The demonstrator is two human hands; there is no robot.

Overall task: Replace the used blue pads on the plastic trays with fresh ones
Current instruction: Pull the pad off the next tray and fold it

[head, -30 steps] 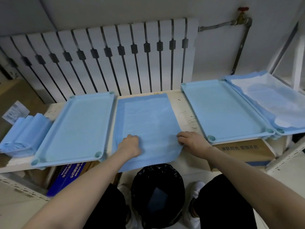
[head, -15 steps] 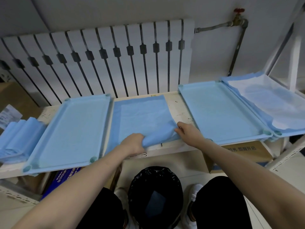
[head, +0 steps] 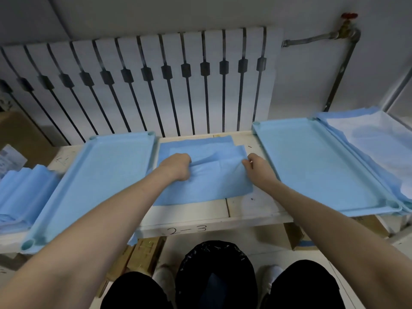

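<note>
From the head camera I see my left hand (head: 177,167) and my right hand (head: 259,169) both on the blue pad (head: 207,188), which lies on the bare tabletop (head: 249,208) between two plastic trays and not in either of them. The pad is doubled over on itself, and its upper flap ends right at my fingers. The left fingers (head: 186,161) are curled down and grip the flap's left corner; the right fingers (head: 246,162) pinch its right edge against the thumb. Just outside the left fingers sits the left tray (head: 100,175), lined in blue, touching the pad's edge. Outside the right fingers, a little apart, sits the right tray (head: 312,166), also lined. Beyond that tray another tray (head: 330,132) carries a pale sheet (head: 379,139). Far left of my fingers is a stack of folded blue pads (head: 20,197). Below my wrists, between my knees, stands a bin with a black bag (head: 214,268). Past the fingers a white radiator (head: 156,74) stands against the wall.
</note>
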